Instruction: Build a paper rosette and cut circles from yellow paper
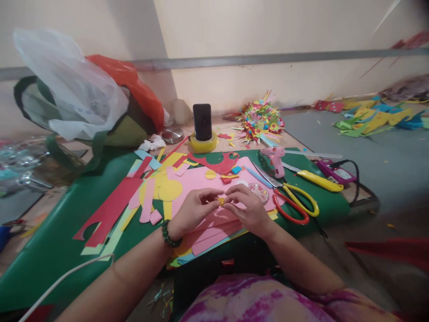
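Between the fingertips of both hands is a small yellow paper piece [221, 201], partly covered by the fingers. My left hand [197, 206], with a green bead bracelet at the wrist, pinches it from the left. From the right, my right hand [248, 208] pinches the same piece. Beneath them lies a stack of pink paper sheets [211, 237]. Just past the fingers are a scalloped yellow paper disc [210, 174] and red paper scraps [226, 180]. A round clear case [258, 193] with small red and white bits sits beside my right hand.
Scissors [291, 206], a pink glue gun [274, 160] and a yellow cutter knife [318, 180] lie at right. Red paper strips [114, 210] are at left. A phone [202, 121] stands in a tape roll [203, 144] near a colourful paper-flower ball [263, 118]. Bags [87, 98] fill the back left.
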{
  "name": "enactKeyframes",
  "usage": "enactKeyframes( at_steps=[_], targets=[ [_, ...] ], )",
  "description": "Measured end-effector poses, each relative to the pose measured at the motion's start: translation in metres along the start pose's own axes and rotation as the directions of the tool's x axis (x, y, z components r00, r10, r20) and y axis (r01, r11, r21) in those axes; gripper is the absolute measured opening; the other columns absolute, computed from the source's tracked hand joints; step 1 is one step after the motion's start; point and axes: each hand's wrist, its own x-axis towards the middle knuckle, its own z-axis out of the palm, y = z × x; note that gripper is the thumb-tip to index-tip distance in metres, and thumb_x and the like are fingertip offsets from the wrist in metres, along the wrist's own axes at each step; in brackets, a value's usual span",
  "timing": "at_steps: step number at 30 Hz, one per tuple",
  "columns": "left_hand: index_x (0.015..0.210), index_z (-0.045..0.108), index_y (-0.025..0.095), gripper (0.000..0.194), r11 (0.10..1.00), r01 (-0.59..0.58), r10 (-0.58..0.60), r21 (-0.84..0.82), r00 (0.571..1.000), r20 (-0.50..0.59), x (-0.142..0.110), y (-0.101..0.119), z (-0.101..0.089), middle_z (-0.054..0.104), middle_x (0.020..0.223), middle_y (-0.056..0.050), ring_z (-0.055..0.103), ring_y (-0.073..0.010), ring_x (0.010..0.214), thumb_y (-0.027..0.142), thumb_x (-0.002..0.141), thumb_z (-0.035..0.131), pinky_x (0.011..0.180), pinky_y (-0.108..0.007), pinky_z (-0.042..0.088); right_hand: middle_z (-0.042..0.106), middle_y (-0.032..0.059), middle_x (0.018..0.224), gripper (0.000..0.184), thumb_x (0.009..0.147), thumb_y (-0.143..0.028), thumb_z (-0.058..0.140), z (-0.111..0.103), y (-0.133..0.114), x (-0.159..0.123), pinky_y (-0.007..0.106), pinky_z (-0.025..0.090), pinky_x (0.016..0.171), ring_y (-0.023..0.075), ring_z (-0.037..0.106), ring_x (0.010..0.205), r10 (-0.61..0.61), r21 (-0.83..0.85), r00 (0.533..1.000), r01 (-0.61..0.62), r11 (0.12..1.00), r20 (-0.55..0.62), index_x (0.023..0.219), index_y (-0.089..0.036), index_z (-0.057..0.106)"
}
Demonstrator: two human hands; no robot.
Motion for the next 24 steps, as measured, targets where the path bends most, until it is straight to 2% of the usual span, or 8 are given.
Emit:
enactKeyframes(
  at_steps=[2, 5, 9, 15, 20, 24],
  targets=[
    [0.108, 0.065, 0.014, 0.043, 0.998, -0.048, 0.048, 0.027, 0.998, -0.031, -0.0012, -0.0009, 0.0023, 0.070, 0.077, -0.004, 0.063, -0.0154, 0.070, 0.036, 0.073, 0.074, 0.065, -0.026, 0.049, 0.068, 0.0063, 0.086, 0.019, 0.090, -0.034, 0.064, 0.0011, -0.0012, -0.0002, 0.027, 0.056, 0.064, 0.0170, 0.065, 0.079, 0.125, 0.082, 0.992, -0.125, 0.989, 0.010, 0.078, -0.021, 0.067],
    [0.117, 0.057, 0.014, 0.044, 0.993, -0.089, 0.093, 0.083, 0.994, -0.048, -0.0033, -0.0008, 0.0054, 0.069, 0.076, -0.002, 0.063, -0.0151, 0.071, 0.029, 0.076, 0.069, 0.068, -0.027, 0.049, 0.069, 0.0035, 0.076, 0.023, 0.087, -0.040, 0.066, 0.0016, -0.0028, 0.0003, 0.026, 0.056, 0.060, 0.0154, 0.065, 0.070, 0.294, 0.176, 0.954, -0.300, 0.938, 0.062, 0.076, -0.020, 0.067],
    [0.128, 0.049, 0.017, 0.053, 0.989, -0.101, 0.107, 0.109, 0.993, -0.050, -0.0045, 0.0005, 0.0084, 0.070, 0.077, -0.001, 0.065, -0.0153, 0.073, 0.020, 0.077, 0.064, 0.073, -0.029, 0.049, 0.068, 0.0021, 0.068, 0.029, 0.082, -0.047, 0.069, 0.0011, -0.0031, 0.0015, 0.027, 0.055, 0.058, 0.0150, 0.064, 0.063, 0.389, 0.212, 0.917, -0.399, 0.892, 0.092, 0.070, -0.020, 0.067],
    [0.134, 0.044, 0.017, 0.061, 0.996, -0.057, 0.060, 0.066, 0.997, -0.041, -0.0043, 0.0017, 0.0086, 0.071, 0.078, 0.000, 0.066, -0.0150, 0.073, 0.018, 0.077, 0.064, 0.073, -0.029, 0.050, 0.069, 0.0019, 0.066, 0.029, 0.081, -0.046, 0.070, -0.0005, -0.0028, 0.0018, 0.026, 0.051, 0.055, 0.0146, 0.062, 0.059, 0.420, 0.213, 0.899, -0.438, 0.874, 0.124, 0.069, -0.020, 0.068],
    [0.135, 0.041, 0.014, 0.068, 0.999, 0.019, -0.021, -0.031, 0.999, -0.048, -0.0017, 0.0001, 0.0045, 0.069, 0.075, 0.000, 0.064, -0.0143, 0.070, 0.023, 0.074, 0.070, 0.068, -0.027, 0.049, 0.070, 0.0019, 0.071, 0.024, 0.082, -0.041, 0.068, -0.0024, -0.0043, 0.0028, 0.026, 0.051, 0.058, 0.0142, 0.062, 0.063, 0.348, 0.216, 0.925, -0.375, 0.901, 0.154, 0.070, -0.021, 0.069],
    [0.134, 0.041, 0.013, 0.071, 0.997, 0.029, -0.033, -0.066, 0.998, -0.050, -0.0005, 0.0009, 0.0027, 0.068, 0.075, 0.000, 0.063, -0.0145, 0.071, 0.027, 0.072, 0.073, 0.066, -0.026, 0.048, 0.070, 0.0031, 0.075, 0.021, 0.085, -0.038, 0.065, -0.0037, -0.0046, 0.0031, 0.026, 0.049, 0.059, 0.0142, 0.061, 0.065, 0.282, 0.197, 0.945, -0.312, 0.929, 0.168, 0.075, -0.020, 0.070]
  ],
)
